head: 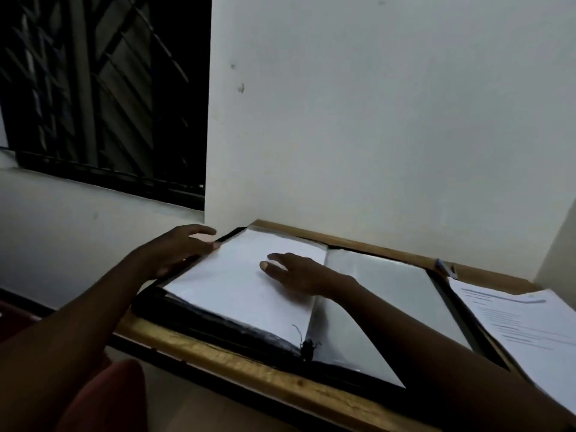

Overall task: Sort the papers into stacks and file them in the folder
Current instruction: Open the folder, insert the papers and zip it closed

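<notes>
Lying open on the desk (249,369), the folder (389,285) has a white sheet (230,291) on its left side. The right hand (299,272) presses flat on the sheet, fingers straight. The left hand (174,251) curls over the folder's left edge, seemingly gripping it. Loose papers (530,322) lie just right of the folder.

The printed papers (530,325) at the right are cut by the frame edge, their text too blurred to be read; the folder (389,285) is partly hidden by a forearm (420,338).
</notes>
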The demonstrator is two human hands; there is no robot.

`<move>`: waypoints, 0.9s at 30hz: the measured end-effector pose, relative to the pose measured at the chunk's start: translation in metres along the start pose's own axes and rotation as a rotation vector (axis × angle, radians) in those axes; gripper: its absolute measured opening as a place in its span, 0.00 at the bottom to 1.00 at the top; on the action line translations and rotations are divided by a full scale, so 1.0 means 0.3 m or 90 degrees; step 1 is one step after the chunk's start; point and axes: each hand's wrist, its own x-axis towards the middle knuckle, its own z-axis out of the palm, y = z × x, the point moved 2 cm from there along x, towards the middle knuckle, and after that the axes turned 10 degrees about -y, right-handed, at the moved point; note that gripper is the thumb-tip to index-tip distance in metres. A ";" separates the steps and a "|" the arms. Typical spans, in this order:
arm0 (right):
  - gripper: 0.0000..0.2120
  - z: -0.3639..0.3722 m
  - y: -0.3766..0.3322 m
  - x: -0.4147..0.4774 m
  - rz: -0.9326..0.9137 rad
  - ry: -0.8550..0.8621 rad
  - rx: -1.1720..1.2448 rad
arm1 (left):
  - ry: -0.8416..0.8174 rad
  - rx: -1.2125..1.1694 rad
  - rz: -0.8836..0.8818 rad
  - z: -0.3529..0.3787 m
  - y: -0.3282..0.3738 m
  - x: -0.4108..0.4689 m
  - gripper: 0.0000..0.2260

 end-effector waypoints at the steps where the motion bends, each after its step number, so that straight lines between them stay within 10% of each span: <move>1: 0.33 0.011 -0.001 0.023 0.012 0.008 -0.013 | -0.013 0.074 0.006 0.000 0.012 -0.004 0.15; 7: 0.33 0.043 -0.047 0.065 0.048 0.006 -0.055 | 0.018 0.539 0.056 0.094 0.059 0.083 0.19; 27: 0.30 0.130 -0.040 0.105 0.039 0.060 -0.135 | 0.006 0.601 0.074 0.259 -0.055 0.116 0.23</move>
